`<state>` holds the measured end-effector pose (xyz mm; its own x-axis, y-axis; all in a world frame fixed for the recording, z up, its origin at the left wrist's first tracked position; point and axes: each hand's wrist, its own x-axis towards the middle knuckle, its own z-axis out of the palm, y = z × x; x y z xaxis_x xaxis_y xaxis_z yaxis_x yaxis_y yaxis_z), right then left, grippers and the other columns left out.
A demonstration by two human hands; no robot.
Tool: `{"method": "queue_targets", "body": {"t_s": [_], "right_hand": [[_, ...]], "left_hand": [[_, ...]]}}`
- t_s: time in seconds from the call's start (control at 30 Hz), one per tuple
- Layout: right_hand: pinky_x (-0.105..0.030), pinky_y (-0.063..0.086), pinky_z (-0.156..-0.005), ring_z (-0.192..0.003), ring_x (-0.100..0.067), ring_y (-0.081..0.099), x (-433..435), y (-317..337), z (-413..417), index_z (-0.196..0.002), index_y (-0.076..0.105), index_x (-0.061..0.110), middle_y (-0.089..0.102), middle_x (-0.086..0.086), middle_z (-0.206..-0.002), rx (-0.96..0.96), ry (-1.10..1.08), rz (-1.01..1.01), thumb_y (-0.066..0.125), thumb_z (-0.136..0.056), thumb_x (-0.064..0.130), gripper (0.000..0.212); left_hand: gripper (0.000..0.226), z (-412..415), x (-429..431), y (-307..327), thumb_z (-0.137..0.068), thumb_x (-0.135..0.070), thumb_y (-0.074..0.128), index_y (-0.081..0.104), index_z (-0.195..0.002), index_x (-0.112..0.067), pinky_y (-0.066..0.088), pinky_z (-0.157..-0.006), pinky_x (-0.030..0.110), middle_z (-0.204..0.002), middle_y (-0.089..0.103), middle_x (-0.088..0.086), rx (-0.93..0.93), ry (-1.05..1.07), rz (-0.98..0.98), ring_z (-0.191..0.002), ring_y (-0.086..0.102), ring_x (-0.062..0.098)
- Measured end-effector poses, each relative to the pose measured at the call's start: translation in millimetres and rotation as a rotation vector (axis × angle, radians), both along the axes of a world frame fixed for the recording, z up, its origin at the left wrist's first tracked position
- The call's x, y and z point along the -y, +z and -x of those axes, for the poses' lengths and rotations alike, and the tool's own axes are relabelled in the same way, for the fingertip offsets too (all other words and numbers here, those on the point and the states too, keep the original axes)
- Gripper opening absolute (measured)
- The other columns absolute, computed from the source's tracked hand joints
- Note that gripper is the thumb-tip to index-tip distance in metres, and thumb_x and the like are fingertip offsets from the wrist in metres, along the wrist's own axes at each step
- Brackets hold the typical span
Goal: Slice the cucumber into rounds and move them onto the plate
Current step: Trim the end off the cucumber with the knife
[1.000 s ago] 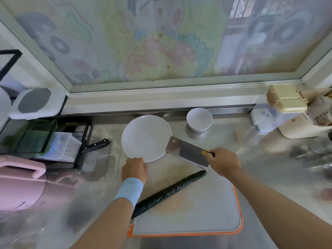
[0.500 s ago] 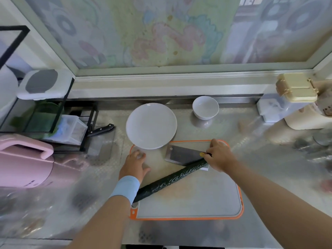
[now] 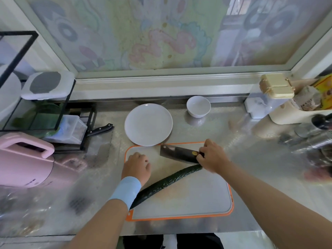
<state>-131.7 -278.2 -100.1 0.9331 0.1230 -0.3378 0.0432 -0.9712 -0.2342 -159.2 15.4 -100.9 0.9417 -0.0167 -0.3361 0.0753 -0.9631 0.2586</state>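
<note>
Right hand [image 3: 212, 156] closing around the handle of the cleaver [image 3: 177, 152], fingers wrapped tight, blade lying across the far part of the cutting board [image 3: 188, 200] and pointing left toward the plate. Left hand [image 3: 136, 167] resting palm-down on the board's far-left corner, fingers loosely spread and gripping nothing, a pale blue band [image 3: 126, 190] sitting on the wrist.

Cucumber [image 3: 166, 182] lying whole and uncut on the board, running diagonally from near-left, where its end is disappearing under the left wrist, to far-right, where its tip is sitting just beside the right hand and right under the cleaver's edge (whether steel is touching skin cannot be told).

White plate [image 3: 148, 124] waiting bare on the steel surface [image 3: 251, 177], just beyond the board's far edge, its rim overlapping or touching the orange border. Small white bowl [image 3: 198, 106] standing to the right of the plate, further back, near the wall ledge.

Off to the left, a black wire rack [image 3: 36, 83] holding a white lidded container [image 3: 47, 85] and a clear plastic box [image 3: 71, 128], with a black-handled knife [image 3: 100, 129] poking out on the surface beside it. Pink appliance [image 3: 25, 159] sitting nearest on the left. On the far right, a clear container with a cream clip lid [image 3: 276, 86] standing against the wall, with blurred metal items crowding the right edge.
</note>
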Motion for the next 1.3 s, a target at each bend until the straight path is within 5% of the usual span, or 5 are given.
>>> {"method": "queue_targets", "body": {"t_s": [0.1,0.23,0.37,0.93,1.3], "right_hand": [[-0.03,0.036,-0.066,-0.078,-0.02,0.046,-0.4,15.1,6.4,-0.086,0.063,0.017,0.042,0.0,-0.098,0.081,-0.02,-0.056,0.044,-0.094,0.034,0.027],[-0.034,0.043,-0.063,-0.073,-0.023,0.048,-4.0,32.0,20.5,-0.093,0.057,0.022,0.049,0.003,-0.09,0.098,-0.055,-0.114,0.041,-0.095,0.028,0.017],[-0.037,0.047,-0.061,-0.07,-0.028,0.053,-11.5,38.2,44.4,-0.093,0.05,0.025,0.053,0.004,-0.078,0.1,-0.064,-0.113,0.038,-0.096,0.029,0.013],[-0.033,0.041,-0.062,-0.085,-0.03,0.061,-79.5,17.6,114.7,-0.138,0.042,0.027,0.054,-0.004,-0.109,0.018,-0.095,-0.077,0.03,-0.106,0.031,0.035],[-0.035,0.04,-0.063,-0.084,-0.031,0.058,-83.6,20.4,126.9,-0.143,0.036,0.025,0.052,-0.006,-0.112,-0.062,-0.172,-0.081,0.031,-0.106,0.025,0.037]], "left_hand": [[0.022,14.6,37.7,7.5,-0.088,-0.048,0.049,0.057,-0.092,-0.027,0.049,-0.078,0.032,-0.092,0.052,-0.01,-0.088,-0.143,0.193,-0.088,0.053,0.013],[0.048,35.2,60.0,-11.9,-0.076,-0.042,0.063,0.045,-0.12,-0.037,0.046,-0.089,0.035,-0.118,0.046,-0.009,-0.257,-0.359,0.154,-0.109,0.05,0.017],[0.038,39.3,51.1,-24.6,-0.086,-0.024,0.057,0.049,-0.122,-0.032,0.046,-0.09,0.035,-0.12,0.05,-0.004,-0.174,-0.316,0.168,-0.11,0.052,0.021],[0.024,56.2,30.3,-34.9,-0.089,-0.03,0.062,0.057,-0.112,-0.024,0.048,-0.081,0.029,-0.112,0.05,-0.006,0.061,-0.069,0.229,-0.107,0.05,0.016],[0.025,47.6,45.0,-47.6,-0.082,-0.015,0.065,0.061,-0.107,-0.015,0.051,-0.075,0.036,-0.105,0.054,0.004,0.286,-0.326,0.22,-0.095,0.053,0.024]]}}
